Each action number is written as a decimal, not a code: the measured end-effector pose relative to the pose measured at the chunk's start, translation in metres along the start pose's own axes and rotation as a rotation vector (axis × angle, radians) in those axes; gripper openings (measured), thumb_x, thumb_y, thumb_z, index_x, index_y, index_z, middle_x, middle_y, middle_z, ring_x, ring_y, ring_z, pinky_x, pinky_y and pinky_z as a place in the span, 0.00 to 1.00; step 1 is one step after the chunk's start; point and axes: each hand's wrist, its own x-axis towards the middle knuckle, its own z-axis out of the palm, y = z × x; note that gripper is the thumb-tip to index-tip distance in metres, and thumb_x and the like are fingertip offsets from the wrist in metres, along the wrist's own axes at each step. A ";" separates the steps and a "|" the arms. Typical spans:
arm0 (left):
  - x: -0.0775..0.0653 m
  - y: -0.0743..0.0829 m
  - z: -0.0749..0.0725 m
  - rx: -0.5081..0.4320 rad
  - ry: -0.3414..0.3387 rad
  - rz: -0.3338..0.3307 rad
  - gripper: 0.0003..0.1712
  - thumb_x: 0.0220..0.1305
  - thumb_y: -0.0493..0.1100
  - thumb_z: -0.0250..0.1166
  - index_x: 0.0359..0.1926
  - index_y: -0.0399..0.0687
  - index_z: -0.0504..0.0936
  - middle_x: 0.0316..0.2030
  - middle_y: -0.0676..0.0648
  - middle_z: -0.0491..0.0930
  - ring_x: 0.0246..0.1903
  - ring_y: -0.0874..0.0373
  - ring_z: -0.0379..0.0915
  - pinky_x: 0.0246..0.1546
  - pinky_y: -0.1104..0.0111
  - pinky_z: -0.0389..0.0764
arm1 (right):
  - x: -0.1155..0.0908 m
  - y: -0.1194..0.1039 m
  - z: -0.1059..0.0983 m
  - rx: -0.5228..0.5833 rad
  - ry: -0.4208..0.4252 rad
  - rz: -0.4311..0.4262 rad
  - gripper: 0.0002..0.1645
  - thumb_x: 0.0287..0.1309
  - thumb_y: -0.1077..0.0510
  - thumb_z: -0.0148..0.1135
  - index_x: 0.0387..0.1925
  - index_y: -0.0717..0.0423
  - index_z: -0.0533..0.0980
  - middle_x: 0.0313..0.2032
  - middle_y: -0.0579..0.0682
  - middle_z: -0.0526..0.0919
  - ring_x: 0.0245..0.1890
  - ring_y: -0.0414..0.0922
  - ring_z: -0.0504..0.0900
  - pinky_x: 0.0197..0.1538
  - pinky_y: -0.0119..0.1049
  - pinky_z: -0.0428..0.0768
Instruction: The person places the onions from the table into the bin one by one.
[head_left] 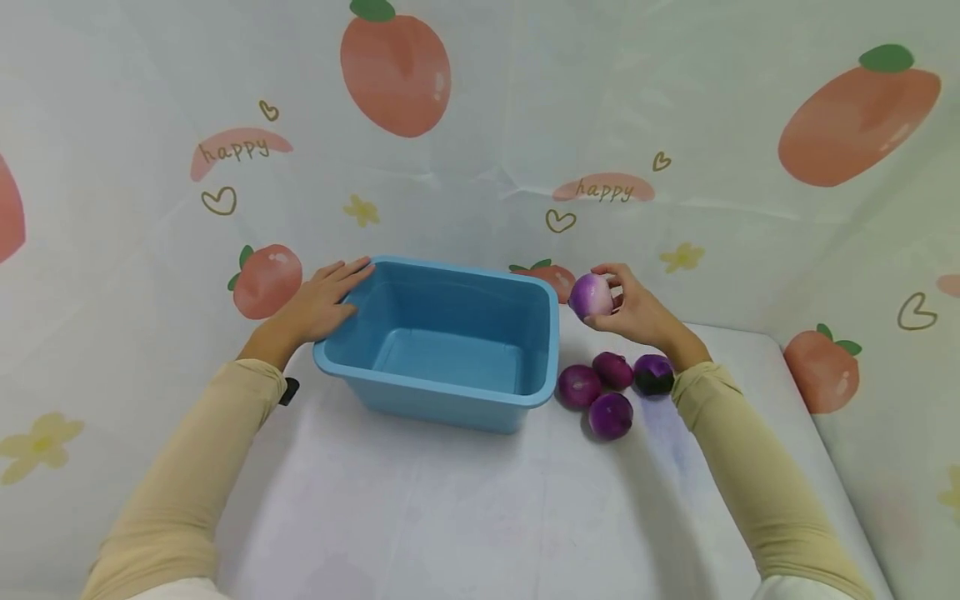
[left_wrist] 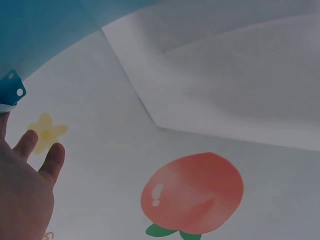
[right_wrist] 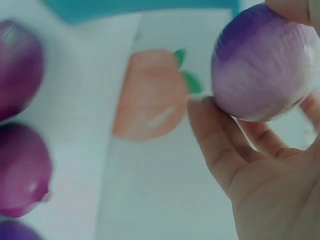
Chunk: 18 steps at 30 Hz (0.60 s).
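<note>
My left hand (head_left: 322, 304) rests on the left rim of a blue plastic tub (head_left: 442, 396), fingers extended along it. The left wrist view catches part of this hand (left_wrist: 27, 185) beside the tub's blue wall (left_wrist: 45, 35). My right hand (head_left: 633, 312) holds a round purple-and-white onion (head_left: 590, 297) between thumb and fingers, raised just right of the tub. Up close, the onion (right_wrist: 265, 65) shows a deep purple patch fading to pale streaked skin. Below that hand, red onions (head_left: 580, 387) lie grouped on the table, along with a purple, dark-bottomed round vegetable (head_left: 654, 375).
The tub stands on a white-covered table (head_left: 420, 517), its inner floor (head_left: 450, 358) bare. Behind it hangs a pale cloth (head_left: 480, 125) printed with fruit, hearts and flowers. A small black object (head_left: 288, 392) shows by the left wrist.
</note>
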 end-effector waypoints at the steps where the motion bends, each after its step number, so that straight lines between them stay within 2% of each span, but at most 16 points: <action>1: 0.000 0.000 0.000 -0.006 0.000 0.000 0.41 0.71 0.43 0.48 0.82 0.57 0.49 0.83 0.47 0.45 0.81 0.33 0.36 0.72 0.28 0.50 | 0.000 -0.007 -0.001 0.030 0.001 0.005 0.49 0.56 0.55 0.72 0.71 0.53 0.53 0.63 0.64 0.66 0.50 0.58 0.83 0.50 0.36 0.81; 5: -0.001 0.001 0.000 -0.018 0.002 -0.003 0.41 0.71 0.43 0.49 0.82 0.57 0.49 0.83 0.47 0.45 0.81 0.33 0.36 0.72 0.27 0.49 | 0.002 -0.033 0.002 0.092 0.003 -0.022 0.50 0.56 0.55 0.72 0.69 0.55 0.49 0.64 0.62 0.63 0.53 0.58 0.85 0.49 0.30 0.82; 10: -0.001 0.000 0.001 -0.018 0.006 -0.006 0.40 0.71 0.43 0.48 0.82 0.58 0.49 0.83 0.47 0.45 0.81 0.33 0.36 0.72 0.27 0.49 | 0.014 -0.058 0.015 0.159 -0.033 -0.181 0.51 0.55 0.61 0.71 0.72 0.54 0.50 0.65 0.61 0.64 0.50 0.58 0.85 0.48 0.28 0.85; 14: -0.001 0.000 0.001 -0.022 0.008 -0.003 0.40 0.71 0.43 0.48 0.82 0.57 0.49 0.83 0.47 0.45 0.81 0.33 0.36 0.72 0.27 0.49 | 0.026 -0.077 0.027 0.161 -0.044 -0.276 0.49 0.53 0.61 0.72 0.71 0.56 0.55 0.65 0.59 0.67 0.54 0.56 0.83 0.54 0.36 0.85; 18: -0.001 0.000 0.001 -0.027 0.009 -0.002 0.40 0.71 0.43 0.48 0.82 0.57 0.49 0.83 0.47 0.45 0.81 0.33 0.36 0.72 0.27 0.49 | 0.038 -0.093 0.040 0.105 -0.051 -0.313 0.49 0.50 0.58 0.74 0.68 0.58 0.56 0.62 0.58 0.71 0.57 0.53 0.78 0.58 0.48 0.82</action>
